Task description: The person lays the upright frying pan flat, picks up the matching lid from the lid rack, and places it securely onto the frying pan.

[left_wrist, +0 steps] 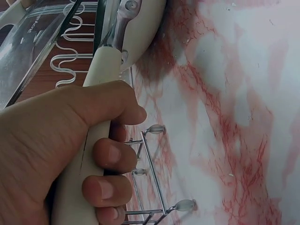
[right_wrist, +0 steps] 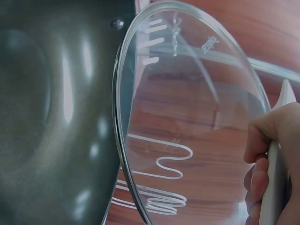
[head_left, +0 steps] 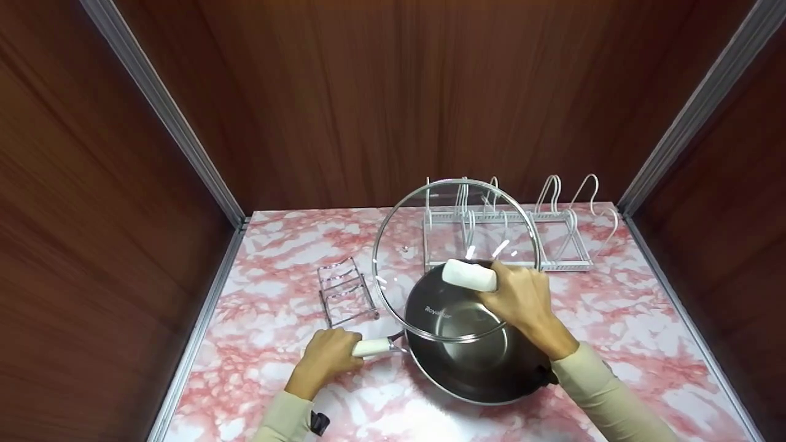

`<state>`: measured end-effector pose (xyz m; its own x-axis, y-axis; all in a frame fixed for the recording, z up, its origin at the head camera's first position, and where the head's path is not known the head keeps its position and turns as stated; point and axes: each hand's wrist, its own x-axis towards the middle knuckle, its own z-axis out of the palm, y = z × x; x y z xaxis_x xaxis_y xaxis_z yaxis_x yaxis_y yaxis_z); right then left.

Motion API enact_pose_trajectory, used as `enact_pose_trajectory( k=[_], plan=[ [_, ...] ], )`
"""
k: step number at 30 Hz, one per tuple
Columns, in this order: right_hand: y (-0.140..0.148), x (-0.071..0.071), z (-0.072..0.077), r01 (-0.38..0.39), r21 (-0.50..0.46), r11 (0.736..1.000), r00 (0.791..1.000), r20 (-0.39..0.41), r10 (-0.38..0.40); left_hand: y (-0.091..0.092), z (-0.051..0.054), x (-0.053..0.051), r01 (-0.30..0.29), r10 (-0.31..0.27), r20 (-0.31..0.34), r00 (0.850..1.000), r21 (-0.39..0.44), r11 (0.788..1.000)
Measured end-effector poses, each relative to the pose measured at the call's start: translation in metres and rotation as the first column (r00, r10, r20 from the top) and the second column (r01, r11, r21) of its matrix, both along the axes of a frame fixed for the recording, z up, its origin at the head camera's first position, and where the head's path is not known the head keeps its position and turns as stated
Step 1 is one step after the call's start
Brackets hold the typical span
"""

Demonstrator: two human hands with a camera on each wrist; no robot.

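Observation:
A dark wok (head_left: 473, 368) with a pale outside sits at the front right of the table. My left hand (head_left: 334, 353) grips its cream handle (left_wrist: 101, 68), fingers wrapped round it in the left wrist view. Above the wok my right hand (head_left: 522, 298) holds a clear glass lid (head_left: 399, 245) by its white knob (head_left: 470, 275). The lid is tilted, and in the right wrist view its metal rim (right_wrist: 123, 140) overlaps the wok's edge; whether they touch I cannot tell. Through the glass, part of the wok's inside (right_wrist: 70, 93) shows.
A white wire rack (head_left: 571, 265) with upright loops stands at the back right, partly behind the lid. A small chrome wire rack (head_left: 347, 291) is left of the wok, just beyond my left hand. Brown wood-grain panels (head_left: 307, 123) enclose the marbled table (head_left: 245, 356).

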<state>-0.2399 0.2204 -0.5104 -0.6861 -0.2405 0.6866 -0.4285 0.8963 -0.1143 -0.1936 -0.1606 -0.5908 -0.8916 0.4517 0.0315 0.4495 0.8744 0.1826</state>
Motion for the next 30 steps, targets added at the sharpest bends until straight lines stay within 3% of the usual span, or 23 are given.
enact_pose_trajectory(
  k=[30],
  plan=[
    [0.012,0.009,-0.005,0.048,0.020,0.999,0.992,0.113,-0.049,-0.003,0.000,-0.001,0.002,-0.002,0.012,1.000,0.016,1.000]
  ],
)
